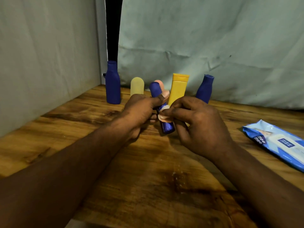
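My left hand [141, 109] grips tube [155, 89], tilted above table [148, 162]; my right hand [197, 122] pinches wipe [164, 115] against tube's middle. Best: hold tube firm, rub lengthwise, rotate to reach unwiped sides.

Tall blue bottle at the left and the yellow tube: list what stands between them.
Head view: a pale yellow rounded container, then a pink container, partly hidden behind the small blue bottle gripped by the left hand.
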